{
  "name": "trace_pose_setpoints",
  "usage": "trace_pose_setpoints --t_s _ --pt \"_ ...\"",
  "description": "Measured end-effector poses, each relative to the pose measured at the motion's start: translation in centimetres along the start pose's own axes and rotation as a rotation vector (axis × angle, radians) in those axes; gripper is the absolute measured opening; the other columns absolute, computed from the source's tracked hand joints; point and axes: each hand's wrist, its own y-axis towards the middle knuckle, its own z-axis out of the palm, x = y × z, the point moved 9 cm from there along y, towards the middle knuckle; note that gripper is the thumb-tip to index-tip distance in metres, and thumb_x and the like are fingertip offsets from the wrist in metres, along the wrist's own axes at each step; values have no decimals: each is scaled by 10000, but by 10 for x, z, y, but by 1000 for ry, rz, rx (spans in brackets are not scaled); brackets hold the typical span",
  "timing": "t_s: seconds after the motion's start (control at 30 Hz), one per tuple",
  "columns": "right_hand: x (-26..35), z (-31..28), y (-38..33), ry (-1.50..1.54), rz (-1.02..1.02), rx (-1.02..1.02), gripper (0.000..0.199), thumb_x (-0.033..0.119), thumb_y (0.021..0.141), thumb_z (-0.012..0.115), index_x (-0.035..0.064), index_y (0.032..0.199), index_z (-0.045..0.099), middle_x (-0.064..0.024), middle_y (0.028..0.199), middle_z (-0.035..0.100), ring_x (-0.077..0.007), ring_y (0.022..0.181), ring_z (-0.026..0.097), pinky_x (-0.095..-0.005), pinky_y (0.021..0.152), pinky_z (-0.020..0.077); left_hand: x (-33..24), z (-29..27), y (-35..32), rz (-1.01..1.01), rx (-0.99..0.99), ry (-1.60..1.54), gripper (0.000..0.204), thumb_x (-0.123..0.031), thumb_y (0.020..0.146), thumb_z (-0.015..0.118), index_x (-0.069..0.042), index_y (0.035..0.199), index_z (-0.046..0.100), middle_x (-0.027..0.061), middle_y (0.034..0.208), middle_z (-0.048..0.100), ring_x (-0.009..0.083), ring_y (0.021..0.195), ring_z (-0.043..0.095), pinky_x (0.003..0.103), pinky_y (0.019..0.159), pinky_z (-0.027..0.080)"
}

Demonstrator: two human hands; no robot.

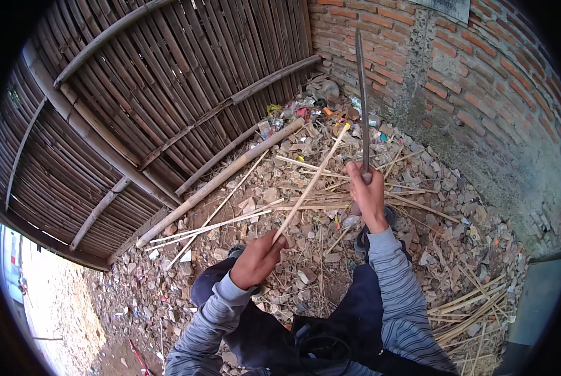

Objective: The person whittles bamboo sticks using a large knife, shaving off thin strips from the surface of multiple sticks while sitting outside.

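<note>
My left hand point(258, 258) is closed round the lower end of a thin, pale bamboo strip point(312, 187), which slants up and away to the right. A small yellow patch shows at the strip's far tip. In my right hand point(368, 193) is the handle of a long, dark machete point(362, 100); its narrow blade points away from me, almost upright in the picture. Strip and blade are apart, the strip to the left of the blade. Below the hands, several split bamboo strips point(318, 203) lie across the rubble between my feet and the far corner.
A thick bamboo pole point(230, 178) lies along the foot of a slatted bamboo wall point(186, 75) on the left. Brick wall point(468, 81) rises at the right. Litter point(318, 109) fills the far corner. More strips point(474, 307) lie piled at lower right on stony ground.
</note>
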Motion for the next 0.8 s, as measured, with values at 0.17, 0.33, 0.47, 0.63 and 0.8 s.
trace_pose_setpoints --t_s 0.17,0.33,0.47,0.63,0.8 --pt "-9 28 -17 -272 -191 193 497 499 985 696 33 813 676 43 538 391 -75 464 398 -333 464 301 7 -10 33 55 -223 190 253 -244 1081 523 0 1055 589 229 791 670 487 784 641 538 666 468" --pt "-3 66 -40 -777 -436 340 519 544 940 719 29 880 702 -65 529 507 -226 458 539 -379 467 402 15 -8 37 37 -233 236 239 -226 1070 541 1 1025 601 225 805 691 477 795 663 553 679 492" --pt "-17 83 -44 -867 -492 391 573 623 909 707 50 922 704 -79 526 567 -278 483 639 -402 465 468 26 -14 39 38 -156 137 225 -196 1069 531 12 1022 602 237 777 678 485 773 661 558 670 487" --pt "-25 106 -54 -795 -484 479 563 625 908 707 62 925 711 -69 517 584 -264 468 644 -396 453 472 27 -21 25 24 -221 125 305 -217 1085 523 34 938 615 231 724 635 423 697 643 480 646 467" --pt "-33 119 -44 -763 -486 496 558 616 928 686 59 904 712 -85 521 567 -291 485 635 -413 474 468 44 -26 18 -31 -261 260 227 -194 1048 582 25 997 607 251 720 662 496 712 652 573 637 494"
